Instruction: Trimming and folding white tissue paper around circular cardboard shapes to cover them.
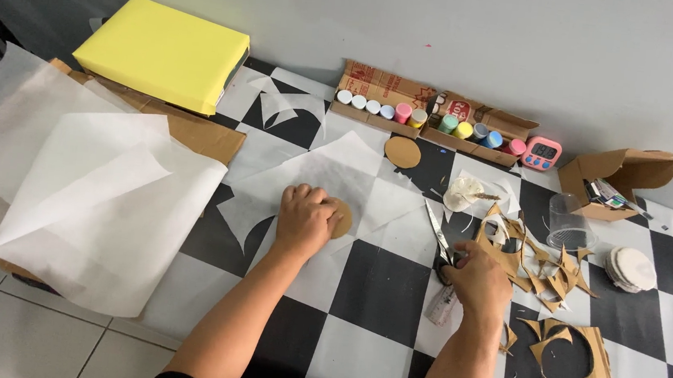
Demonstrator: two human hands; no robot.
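Observation:
My left hand [306, 219] presses flat on a brown cardboard disc [342, 219] that lies on a sheet of thin white paper [330, 172] over the black-and-white checkered table [380, 288]. My right hand [477, 278] rests on the handles of a pair of scissors [437, 231], whose blades point away from me; its fingers curl around the handles. A second cardboard disc [402, 152] lies farther back near the paint pots.
Cardboard offcuts [546, 271] are strewn right of the scissors. Two cardboard boxes of small paint pots [434, 116], a pink timer [542, 153], a clear cup [570, 224], a stack of white rounds [631, 268], a yellow paper ream [165, 51] and large white sheets [82, 181] surround the work area.

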